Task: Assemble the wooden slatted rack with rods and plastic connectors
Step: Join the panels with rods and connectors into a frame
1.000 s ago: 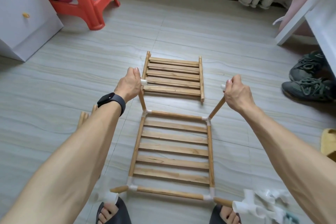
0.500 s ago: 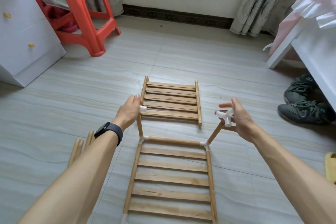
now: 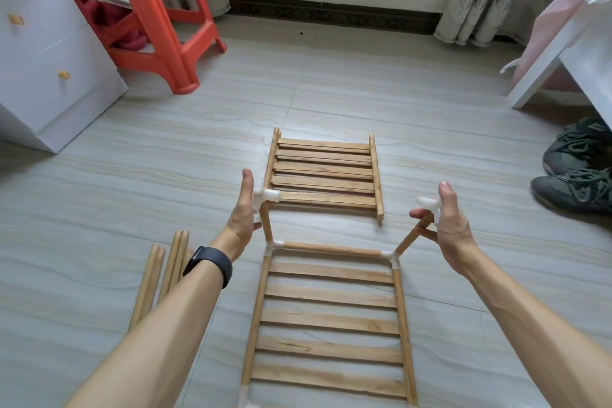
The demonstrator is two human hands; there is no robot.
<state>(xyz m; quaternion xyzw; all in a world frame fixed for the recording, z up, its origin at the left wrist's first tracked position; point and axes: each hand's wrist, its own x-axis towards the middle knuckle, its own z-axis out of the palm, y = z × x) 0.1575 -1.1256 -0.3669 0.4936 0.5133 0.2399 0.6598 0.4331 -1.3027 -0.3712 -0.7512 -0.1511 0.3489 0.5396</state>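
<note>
Flanking two likely light, stiff upright wooden rods, your left hand and right hand are spread beside white plastic connectors; grasp rods low.

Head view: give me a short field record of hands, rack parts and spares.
left hand: open, fingers straight, beside left connector
right hand: open, beside right connector
near panel: flat on floor, rods rising from its far corners
far panels: stacked on floor beyond
spare rods: on floor, left of near panel
</note>
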